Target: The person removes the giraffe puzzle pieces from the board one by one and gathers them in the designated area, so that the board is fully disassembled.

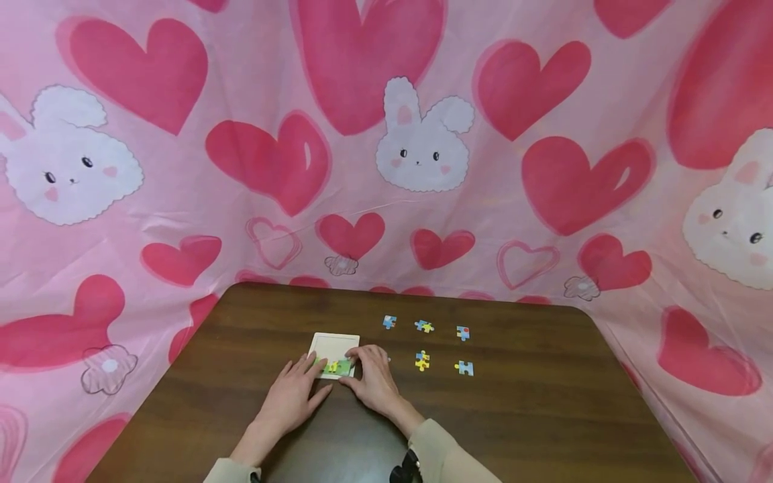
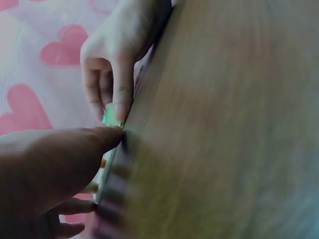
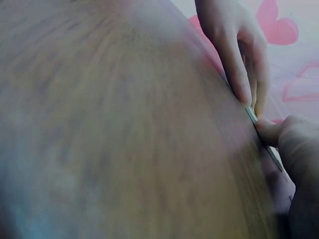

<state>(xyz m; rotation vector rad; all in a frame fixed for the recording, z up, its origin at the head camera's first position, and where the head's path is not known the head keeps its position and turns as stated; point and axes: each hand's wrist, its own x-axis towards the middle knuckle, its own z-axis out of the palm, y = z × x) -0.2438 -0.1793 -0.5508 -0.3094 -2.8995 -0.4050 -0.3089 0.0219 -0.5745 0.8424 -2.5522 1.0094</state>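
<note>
A white puzzle tray [image 1: 335, 343] lies on the table, with green and yellow jigsaw pieces [image 1: 332, 367] along its near side. My left hand [image 1: 290, 396] rests at the tray's left and near edge, fingers stretched out and thumb on the near side. At the near right corner, my right hand [image 1: 376, 384] has its thumb and forefinger about a green puzzle piece [image 1: 345, 367]. That green puzzle piece [image 2: 110, 115] also shows between the right hand's fingers in the left wrist view. The right wrist view shows both hands meeting at the tray's edge [image 3: 251, 114]; the pieces are hidden there.
Right of the tray lie several loose jigsaw pieces, among them a yellow one [image 1: 423, 361] and a blue one [image 1: 464, 367]. Another is mostly covered by the right hand. The brown wooden table [image 1: 531, 402] meets a pink heart-patterned cloth [image 1: 423, 201] at its back and sides.
</note>
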